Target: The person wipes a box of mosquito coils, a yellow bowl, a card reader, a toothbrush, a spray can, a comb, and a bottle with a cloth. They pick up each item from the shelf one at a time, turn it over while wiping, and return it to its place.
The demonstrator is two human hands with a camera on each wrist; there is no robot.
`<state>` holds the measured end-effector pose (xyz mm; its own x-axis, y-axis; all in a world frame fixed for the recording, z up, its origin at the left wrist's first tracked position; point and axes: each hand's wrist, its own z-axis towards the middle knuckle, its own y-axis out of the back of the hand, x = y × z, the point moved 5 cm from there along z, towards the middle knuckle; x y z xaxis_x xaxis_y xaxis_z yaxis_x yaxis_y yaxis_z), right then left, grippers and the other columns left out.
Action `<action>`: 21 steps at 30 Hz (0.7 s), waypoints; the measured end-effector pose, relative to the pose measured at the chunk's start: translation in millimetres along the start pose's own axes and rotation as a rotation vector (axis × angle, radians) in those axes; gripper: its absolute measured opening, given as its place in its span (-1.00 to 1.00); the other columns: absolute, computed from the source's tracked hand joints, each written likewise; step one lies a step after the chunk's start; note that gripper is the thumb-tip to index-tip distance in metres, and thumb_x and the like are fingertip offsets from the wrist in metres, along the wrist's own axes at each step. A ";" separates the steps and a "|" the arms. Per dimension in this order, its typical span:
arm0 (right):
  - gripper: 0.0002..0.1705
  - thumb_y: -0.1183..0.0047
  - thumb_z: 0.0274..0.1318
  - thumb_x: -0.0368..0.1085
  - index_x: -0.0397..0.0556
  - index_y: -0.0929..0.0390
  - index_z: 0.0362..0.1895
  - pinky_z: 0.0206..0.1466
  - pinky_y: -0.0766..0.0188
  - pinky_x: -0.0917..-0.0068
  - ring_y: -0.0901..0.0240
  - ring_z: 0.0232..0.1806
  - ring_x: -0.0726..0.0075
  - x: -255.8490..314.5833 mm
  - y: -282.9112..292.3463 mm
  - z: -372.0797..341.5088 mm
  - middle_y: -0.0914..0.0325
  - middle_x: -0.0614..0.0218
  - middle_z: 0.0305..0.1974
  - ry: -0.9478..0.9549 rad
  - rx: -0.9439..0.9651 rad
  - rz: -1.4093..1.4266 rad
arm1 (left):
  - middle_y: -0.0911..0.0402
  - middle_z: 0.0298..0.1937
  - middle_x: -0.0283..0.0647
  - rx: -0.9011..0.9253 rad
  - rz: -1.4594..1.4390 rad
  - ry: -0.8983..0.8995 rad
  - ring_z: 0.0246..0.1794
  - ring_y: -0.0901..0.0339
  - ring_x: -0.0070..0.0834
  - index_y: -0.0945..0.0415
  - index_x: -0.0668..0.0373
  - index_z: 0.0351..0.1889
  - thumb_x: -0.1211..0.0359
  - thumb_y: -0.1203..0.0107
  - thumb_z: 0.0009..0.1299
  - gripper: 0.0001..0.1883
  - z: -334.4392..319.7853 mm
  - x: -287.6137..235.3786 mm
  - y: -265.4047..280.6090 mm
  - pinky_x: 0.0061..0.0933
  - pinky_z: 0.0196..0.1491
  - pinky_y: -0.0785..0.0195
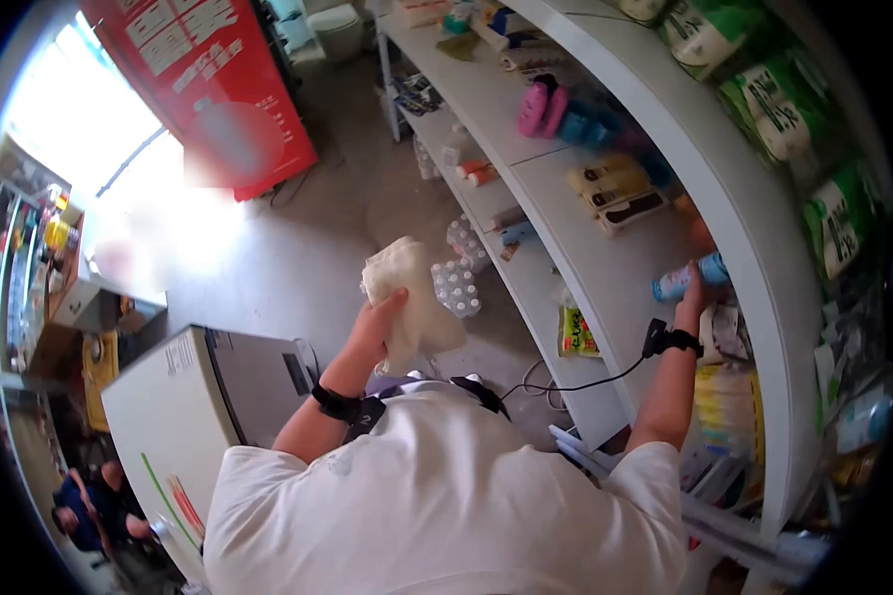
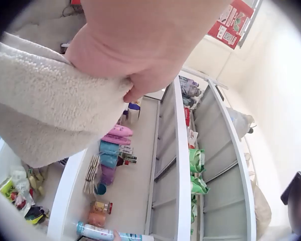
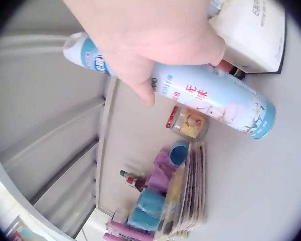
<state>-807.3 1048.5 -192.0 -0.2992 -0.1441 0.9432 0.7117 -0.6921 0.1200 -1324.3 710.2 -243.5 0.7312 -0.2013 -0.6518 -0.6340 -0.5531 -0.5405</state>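
A folded cream cloth [image 1: 407, 293] hangs from my left hand [image 1: 377, 327], which grips it over the floor beside the shelves; its pile shows close up in the left wrist view, the cloth [image 2: 50, 100] below the hand [image 2: 135, 50]. My right hand [image 1: 695, 297] is at the shelf, holding a light blue spray can [image 1: 673, 285]. In the right wrist view the fingers and thumb of the hand [image 3: 155, 40] curl round the middle of the can [image 3: 215, 95], which lies tilted, its white cap at the upper left.
Beyond the can are a glass jar [image 3: 189, 123], a blue cup [image 3: 179, 153] and a stack of flat packs [image 3: 188, 186]. A white box [image 3: 253, 32] is close to the hand. Bottle packs [image 1: 455, 288] stand on the floor. A person [image 1: 99, 506] sits at the lower left.
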 end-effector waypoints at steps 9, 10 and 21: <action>0.19 -0.46 -0.23 -0.13 -0.30 0.02 0.39 0.33 -0.22 0.21 -0.28 0.27 0.02 -14.8 16.5 -56.1 -0.26 -0.07 0.27 0.253 0.149 -0.113 | -0.55 0.08 -0.07 0.043 -0.069 0.056 0.04 -0.57 -0.20 -0.33 0.28 0.22 0.25 -0.10 0.42 -0.53 25.0 -19.2 16.9 -0.13 0.07 -0.49; 0.18 -0.46 -0.23 -0.13 -0.29 -0.01 0.39 0.32 -0.22 0.22 -0.28 0.28 0.02 -18.5 18.5 -75.0 -0.27 -0.07 0.27 0.252 0.173 -0.113 | -0.55 0.09 -0.07 0.065 -0.069 0.072 0.06 -0.57 -0.20 -0.32 0.28 0.23 0.24 -0.11 0.42 -0.51 35.7 -24.0 22.9 -0.13 0.09 -0.48; -0.07 -0.45 -0.33 -0.17 -0.19 -0.30 0.19 0.13 -0.34 0.15 -0.42 0.07 -0.07 89.8 -61.2 -364.8 -0.42 -0.03 0.07 0.254 0.569 -0.454 | -0.43 0.24 -0.17 0.594 0.286 0.223 0.22 -0.39 -0.37 -0.20 0.25 0.36 0.03 0.03 0.50 -0.38 110.3 -88.2 9.7 -0.30 0.27 -0.25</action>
<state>-1109.5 819.9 -227.6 -0.7277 -0.1388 0.6717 0.6812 -0.2614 0.6839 -1422.7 811.8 -249.9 0.5088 -0.4699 -0.7214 -0.7931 0.0701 -0.6050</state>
